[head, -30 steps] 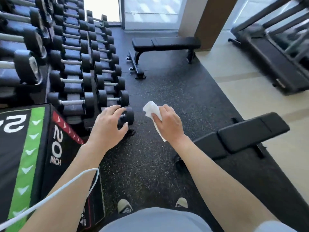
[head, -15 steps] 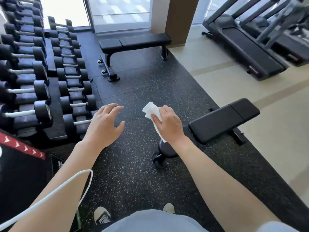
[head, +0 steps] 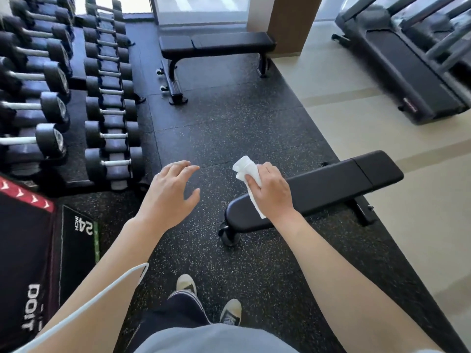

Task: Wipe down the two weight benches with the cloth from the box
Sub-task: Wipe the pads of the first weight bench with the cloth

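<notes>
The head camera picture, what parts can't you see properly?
- Near black padded bench: its near end sits behind the right hand and white cloth.
- Black treadmill: blurred, cut off by the right edge.
- Black dumbbell rack: cut off at the left edge.

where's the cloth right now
In the head view, right of centre: the white cloth is gripped in the right hand, above the near bench's end.

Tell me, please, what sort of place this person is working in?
Most likely a gym's free-weights area: a dumbbell rack stands on the left, two padded weight benches sit on rubber flooring, and treadmills line the right.
</notes>
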Action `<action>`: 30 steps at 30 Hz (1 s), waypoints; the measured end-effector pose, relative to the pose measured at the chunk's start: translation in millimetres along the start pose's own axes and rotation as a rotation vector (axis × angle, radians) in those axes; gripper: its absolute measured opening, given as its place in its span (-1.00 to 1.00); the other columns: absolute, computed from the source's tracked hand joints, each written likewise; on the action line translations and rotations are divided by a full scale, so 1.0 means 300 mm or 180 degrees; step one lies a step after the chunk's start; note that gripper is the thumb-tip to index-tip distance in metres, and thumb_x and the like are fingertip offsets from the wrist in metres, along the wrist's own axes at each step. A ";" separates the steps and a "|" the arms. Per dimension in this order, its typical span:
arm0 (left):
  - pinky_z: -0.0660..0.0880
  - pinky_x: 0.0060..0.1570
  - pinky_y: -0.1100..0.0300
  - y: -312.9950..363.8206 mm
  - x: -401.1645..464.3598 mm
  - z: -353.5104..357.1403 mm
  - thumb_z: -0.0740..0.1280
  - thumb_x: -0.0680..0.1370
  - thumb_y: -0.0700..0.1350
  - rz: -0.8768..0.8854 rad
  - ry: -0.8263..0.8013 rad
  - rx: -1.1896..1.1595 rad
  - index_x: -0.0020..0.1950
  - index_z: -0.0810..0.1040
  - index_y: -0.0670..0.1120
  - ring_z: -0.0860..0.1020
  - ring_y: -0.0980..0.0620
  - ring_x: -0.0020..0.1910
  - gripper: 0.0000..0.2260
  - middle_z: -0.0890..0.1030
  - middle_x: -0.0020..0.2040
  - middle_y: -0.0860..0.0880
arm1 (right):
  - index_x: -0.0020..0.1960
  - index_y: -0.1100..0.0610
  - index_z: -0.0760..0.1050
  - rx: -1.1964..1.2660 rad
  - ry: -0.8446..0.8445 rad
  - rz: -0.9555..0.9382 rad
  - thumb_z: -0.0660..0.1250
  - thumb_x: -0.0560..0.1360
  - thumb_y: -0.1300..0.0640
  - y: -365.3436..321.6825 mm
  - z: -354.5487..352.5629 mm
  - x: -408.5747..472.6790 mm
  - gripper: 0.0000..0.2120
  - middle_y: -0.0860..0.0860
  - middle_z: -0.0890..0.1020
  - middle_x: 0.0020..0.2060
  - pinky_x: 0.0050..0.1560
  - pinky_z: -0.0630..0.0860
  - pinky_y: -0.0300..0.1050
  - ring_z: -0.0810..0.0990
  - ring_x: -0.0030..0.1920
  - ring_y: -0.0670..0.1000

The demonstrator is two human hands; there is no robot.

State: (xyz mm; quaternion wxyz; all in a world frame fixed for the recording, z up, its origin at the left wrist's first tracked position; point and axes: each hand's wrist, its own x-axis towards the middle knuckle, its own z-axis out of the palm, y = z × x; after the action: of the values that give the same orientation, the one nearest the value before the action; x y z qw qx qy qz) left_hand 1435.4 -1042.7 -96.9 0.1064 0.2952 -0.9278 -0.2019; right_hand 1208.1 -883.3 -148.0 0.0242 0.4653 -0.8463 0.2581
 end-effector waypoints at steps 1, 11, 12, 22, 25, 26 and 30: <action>0.33 0.53 -0.13 0.001 0.012 0.009 0.42 0.61 -0.01 0.0004 -0.0018 -0.0009 0.55 0.46 -0.06 0.36 -0.13 0.54 -0.49 0.46 0.52 -0.09 | 0.02 0.17 0.50 0.0019 0.0005 0.0004 0.28 0.67 -0.05 0.009 0.000 0.007 -0.73 0.03 0.53 -0.08 -0.17 0.38 -0.07 0.49 -0.05 0.07; 0.34 0.52 -0.14 -0.001 0.227 0.103 0.41 0.62 0.00 0.0107 -0.0031 -0.0224 0.55 0.46 -0.05 0.36 -0.13 0.53 -0.50 0.46 0.52 -0.08 | 0.04 0.15 0.52 -0.0268 -0.0095 0.0182 0.26 0.68 -0.08 0.110 -0.003 0.103 -0.72 0.00 0.53 -0.08 -0.18 0.39 -0.10 0.48 -0.06 0.04; 0.34 0.52 -0.14 0.001 0.248 0.115 0.41 0.61 0.00 0.0116 -0.0057 -0.0242 0.55 0.46 -0.05 0.36 -0.13 0.53 -0.50 0.46 0.52 -0.08 | 0.04 0.15 0.52 -0.0292 -0.0080 0.0209 0.26 0.68 -0.08 0.120 0.000 0.119 -0.72 0.00 0.53 -0.08 -0.18 0.37 -0.11 0.48 -0.06 0.04; 0.33 0.53 -0.13 0.060 0.379 0.216 0.42 0.62 0.00 0.0010 -0.0146 -0.0207 0.55 0.46 -0.05 0.36 -0.14 0.54 -0.50 0.46 0.52 -0.09 | 0.05 0.16 0.53 -0.0171 -0.0214 0.0205 0.27 0.67 -0.06 0.265 0.018 0.236 -0.73 0.01 0.53 -0.06 -0.17 0.42 -0.08 0.50 -0.03 0.06; 0.34 0.53 -0.15 0.106 0.410 0.259 0.42 0.61 -0.01 -0.0145 -0.0040 -0.0166 0.54 0.46 -0.06 0.37 -0.15 0.53 -0.50 0.47 0.52 -0.10 | 0.04 0.16 0.51 -0.0078 -0.0294 0.0062 0.28 0.67 -0.06 0.343 0.018 0.277 -0.73 0.01 0.53 -0.06 -0.17 0.39 -0.10 0.50 -0.04 0.06; 0.34 0.53 -0.15 0.127 0.415 0.275 0.42 0.61 -0.01 -0.0212 0.0000 -0.0150 0.54 0.47 -0.07 0.37 -0.15 0.53 -0.50 0.47 0.52 -0.10 | 0.04 0.16 0.51 -0.0035 -0.0341 0.0002 0.27 0.67 -0.06 0.374 0.018 0.288 -0.73 0.01 0.53 -0.06 -0.17 0.39 -0.10 0.49 -0.04 0.05; 0.35 0.51 -0.15 0.237 0.388 0.368 0.44 0.60 -0.04 -0.0535 0.0117 -0.0101 0.53 0.49 -0.10 0.39 -0.15 0.51 -0.50 0.49 0.50 -0.11 | 0.06 0.15 0.52 0.0130 -0.0559 -0.0289 0.27 0.67 -0.07 0.511 0.022 0.313 -0.73 0.00 0.53 -0.05 -0.17 0.40 -0.09 0.49 -0.03 0.04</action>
State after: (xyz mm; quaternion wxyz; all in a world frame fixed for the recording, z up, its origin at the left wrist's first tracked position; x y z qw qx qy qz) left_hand 1271.0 -1024.0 -155.6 0.1108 0.3739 -0.8943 -0.2194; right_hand 1033.5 -892.7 -190.7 -0.0480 0.5245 -0.8178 0.2322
